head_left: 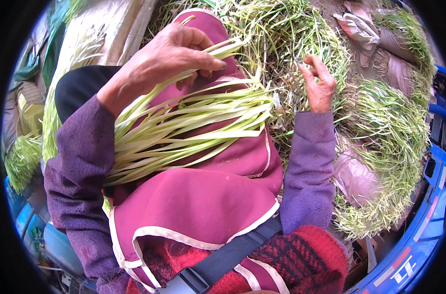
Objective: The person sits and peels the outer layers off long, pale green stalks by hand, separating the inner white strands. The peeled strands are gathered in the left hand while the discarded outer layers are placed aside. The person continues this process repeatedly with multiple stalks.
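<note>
My left hand is closed round a few pale green chives, pinching them between thumb and fingers, their ends pointing right. Below it, a loose bundle of long, flat, yellow-green chives lies across my lap on a maroon apron with white edging. Over to the right, my right hand is raised above a heap of leafy trimmings. Its thumb and forefinger are pinched together, and whatever is between them is too small to make out. The two hands are apart.
Bunches of green chives are stacked on the right, beside a blue plastic crate. A pale sheet lies at the far left with more chives along it. A blue container stands at the lower left.
</note>
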`<control>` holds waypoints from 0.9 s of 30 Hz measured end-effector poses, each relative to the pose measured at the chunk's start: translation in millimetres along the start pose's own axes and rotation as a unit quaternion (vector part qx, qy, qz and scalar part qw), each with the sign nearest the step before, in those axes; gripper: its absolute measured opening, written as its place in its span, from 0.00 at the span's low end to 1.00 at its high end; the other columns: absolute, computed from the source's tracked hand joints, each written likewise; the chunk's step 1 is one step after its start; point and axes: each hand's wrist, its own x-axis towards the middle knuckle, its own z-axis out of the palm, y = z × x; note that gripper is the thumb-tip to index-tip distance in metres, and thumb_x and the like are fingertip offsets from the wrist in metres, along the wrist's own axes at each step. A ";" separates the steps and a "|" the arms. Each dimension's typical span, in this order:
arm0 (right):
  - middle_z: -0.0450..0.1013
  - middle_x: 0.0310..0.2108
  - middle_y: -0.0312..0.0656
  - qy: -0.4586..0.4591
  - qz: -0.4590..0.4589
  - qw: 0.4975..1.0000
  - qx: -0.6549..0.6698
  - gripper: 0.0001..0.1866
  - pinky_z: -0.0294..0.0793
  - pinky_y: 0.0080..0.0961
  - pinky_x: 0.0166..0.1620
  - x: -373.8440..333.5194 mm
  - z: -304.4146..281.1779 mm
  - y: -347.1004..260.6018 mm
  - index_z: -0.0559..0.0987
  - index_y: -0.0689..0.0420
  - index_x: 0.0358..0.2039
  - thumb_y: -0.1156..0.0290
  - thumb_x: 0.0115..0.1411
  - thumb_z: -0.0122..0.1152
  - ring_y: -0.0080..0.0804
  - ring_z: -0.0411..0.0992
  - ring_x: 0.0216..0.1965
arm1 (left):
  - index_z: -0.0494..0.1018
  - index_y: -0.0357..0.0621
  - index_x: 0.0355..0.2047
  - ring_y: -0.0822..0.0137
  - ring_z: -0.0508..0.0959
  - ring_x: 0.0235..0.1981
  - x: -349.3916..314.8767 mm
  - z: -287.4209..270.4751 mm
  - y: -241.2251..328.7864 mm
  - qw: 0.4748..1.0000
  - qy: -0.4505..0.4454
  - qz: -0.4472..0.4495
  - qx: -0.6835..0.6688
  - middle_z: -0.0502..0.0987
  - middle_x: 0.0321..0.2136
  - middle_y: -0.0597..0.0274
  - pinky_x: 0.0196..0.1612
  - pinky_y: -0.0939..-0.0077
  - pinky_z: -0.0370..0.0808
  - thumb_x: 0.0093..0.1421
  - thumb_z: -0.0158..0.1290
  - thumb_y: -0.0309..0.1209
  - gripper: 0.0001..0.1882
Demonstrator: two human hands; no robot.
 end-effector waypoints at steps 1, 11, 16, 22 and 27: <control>0.76 0.37 0.42 -0.006 0.001 1.000 0.024 0.21 0.75 0.19 0.32 2.3 3.7 -13.2 0.76 0.57 0.43 0.74 0.46 0.67 0.21 0.73 0.26 | 0.73 0.35 0.28 0.80 0.70 0.16 7.3 -0.7 3.7 1.000 -0.018 -0.002 -0.007 0.73 0.19 0.65 0.19 0.86 0.65 0.51 0.57 0.35 0.13; 0.74 0.37 0.48 -0.208 -0.194 0.954 0.094 0.20 0.76 0.28 0.38 15.4 32.6 -78.0 0.74 0.58 0.43 0.78 0.46 0.60 0.39 0.76 0.34 | 0.73 0.30 0.29 0.78 0.73 0.22 18.8 34.4 12.6 0.997 -0.018 0.033 -0.068 0.75 0.21 0.62 0.26 0.85 0.70 0.55 0.53 0.26 0.08; 0.74 0.26 0.45 -0.156 -0.149 0.967 0.136 0.09 0.73 0.27 0.29 1.3 36.5 -61.2 0.77 0.59 0.35 0.76 0.50 0.58 0.38 0.74 0.26 | 0.73 0.30 0.28 0.80 0.72 0.21 15.8 32.5 5.8 0.997 0.012 0.014 -0.079 0.74 0.20 0.64 0.24 0.86 0.68 0.55 0.52 0.26 0.08; 0.67 0.13 0.38 -0.186 -0.211 0.938 -0.202 0.11 0.68 0.26 0.22 2.1 60.5 -42.9 0.72 0.54 0.16 0.74 0.54 0.47 0.32 0.67 0.15 | 0.73 0.31 0.24 0.79 0.70 0.18 16.6 48.6 3.6 0.997 0.044 0.054 -0.030 0.71 0.15 0.66 0.22 0.84 0.67 0.53 0.52 0.23 0.06; 0.69 0.14 0.40 -0.192 -0.110 0.947 -0.234 0.12 0.70 0.31 0.22 10.4 49.4 6.7 0.73 0.52 0.19 0.63 0.58 0.51 0.34 0.69 0.16 | 0.74 0.33 0.29 0.79 0.70 0.18 0.9 30.3 -4.7 0.985 0.118 0.121 0.044 0.72 0.16 0.67 0.22 0.85 0.67 0.56 0.51 0.24 0.06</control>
